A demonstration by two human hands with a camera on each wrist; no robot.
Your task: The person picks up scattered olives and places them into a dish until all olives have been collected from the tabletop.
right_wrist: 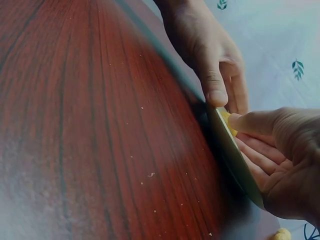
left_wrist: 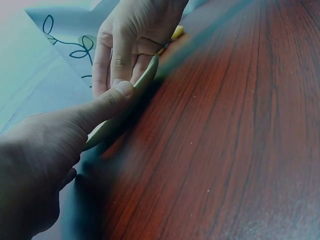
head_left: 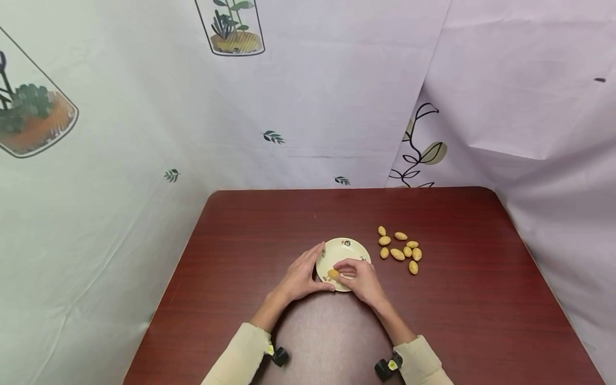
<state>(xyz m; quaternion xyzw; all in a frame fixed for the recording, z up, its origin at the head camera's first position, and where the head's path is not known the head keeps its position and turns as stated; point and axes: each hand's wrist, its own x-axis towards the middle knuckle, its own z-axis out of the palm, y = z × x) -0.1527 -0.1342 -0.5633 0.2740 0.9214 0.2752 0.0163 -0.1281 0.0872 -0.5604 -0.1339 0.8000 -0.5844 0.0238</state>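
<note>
Yellow piece: the right hand is pinching this small oval item between the thumb and the curved fingers, so the gap there is being filled by the piece alone. The piece is sitting over the near-left part of the plate; whether it is touching the surface below, the views are not making clear.

The left hand is keeping its thumb and fingers spread wide about the plate. Its thumb is lying along the near edge and touching the rim, while its longer fingers are reaching forward along the left side. The two hands are facing each other across the plate, the right hand covering part of the near-right area.

The plate is showing a pale cream surface with small printed motifs. To the right of the plate, nine loose yellow pieces are lying in a scattered group, some standing apart and others clustering closely.

The bench is supporting all of these items and is displaying a reddish-brown wood grain. Pale sleeves are covering both forearms, and a small black device is projecting inward at each wrist. Beyond the bench, white cloth is hanging, bearing printed leaves and potted plants.
</note>
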